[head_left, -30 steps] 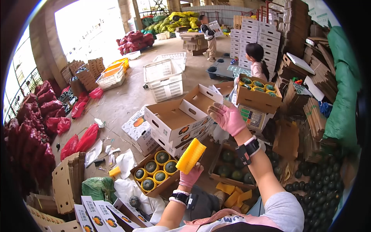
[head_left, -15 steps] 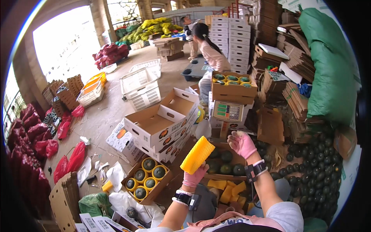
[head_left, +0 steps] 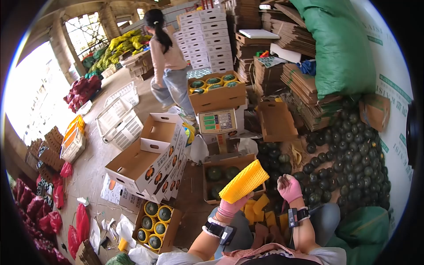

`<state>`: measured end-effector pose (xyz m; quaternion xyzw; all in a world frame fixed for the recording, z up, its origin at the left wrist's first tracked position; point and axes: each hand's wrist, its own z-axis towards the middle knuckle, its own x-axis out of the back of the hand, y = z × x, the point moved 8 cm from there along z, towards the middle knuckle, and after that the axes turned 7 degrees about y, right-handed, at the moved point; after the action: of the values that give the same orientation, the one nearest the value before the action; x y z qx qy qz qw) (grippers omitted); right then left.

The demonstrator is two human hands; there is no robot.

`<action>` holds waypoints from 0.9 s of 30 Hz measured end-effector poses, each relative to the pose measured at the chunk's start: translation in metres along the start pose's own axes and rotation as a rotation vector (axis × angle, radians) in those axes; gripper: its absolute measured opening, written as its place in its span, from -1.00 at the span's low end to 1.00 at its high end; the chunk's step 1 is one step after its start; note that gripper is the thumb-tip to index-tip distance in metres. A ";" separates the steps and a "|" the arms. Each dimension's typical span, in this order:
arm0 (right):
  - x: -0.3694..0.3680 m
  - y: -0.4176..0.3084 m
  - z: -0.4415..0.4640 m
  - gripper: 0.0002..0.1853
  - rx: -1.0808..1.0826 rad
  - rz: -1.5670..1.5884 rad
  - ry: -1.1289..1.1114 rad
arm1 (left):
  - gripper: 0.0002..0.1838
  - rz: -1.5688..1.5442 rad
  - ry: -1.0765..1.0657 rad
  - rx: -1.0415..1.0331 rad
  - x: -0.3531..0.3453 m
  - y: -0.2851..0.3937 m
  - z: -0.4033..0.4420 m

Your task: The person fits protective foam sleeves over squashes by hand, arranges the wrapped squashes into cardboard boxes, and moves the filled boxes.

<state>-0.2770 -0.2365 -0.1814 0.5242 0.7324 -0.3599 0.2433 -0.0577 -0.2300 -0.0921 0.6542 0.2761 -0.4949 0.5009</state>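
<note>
Head: yellow sleeve (head_left: 244, 181), long axis up-rightward

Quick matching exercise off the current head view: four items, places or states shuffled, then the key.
Column one
1. foam sleeve
2. right hand
3. scale display
4. large sack

Column two
A. green, beside stacked flat cardboard
B. held by the left hand
C. in front of a box of netted gourds
D. fingers curled, no object visible in it

Pairs: 1-B, 2-D, 3-C, 4-A
</note>
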 end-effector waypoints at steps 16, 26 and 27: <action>0.011 0.023 0.004 -0.91 -0.183 0.048 -0.074 | -0.59 1.111 0.159 -0.355 -0.010 0.003 0.001; 0.022 0.010 0.004 -0.86 -0.156 0.093 -0.089 | -0.68 0.950 0.087 -0.365 -0.029 -0.016 0.012; 0.021 0.010 0.005 -0.87 -0.153 0.072 -0.105 | -0.68 0.944 0.087 -0.362 -0.029 -0.015 0.011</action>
<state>-0.2744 -0.2256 -0.2029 0.5104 0.7249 -0.3209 0.3332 -0.0854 -0.2310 -0.0712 0.6303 0.0524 -0.1310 0.7634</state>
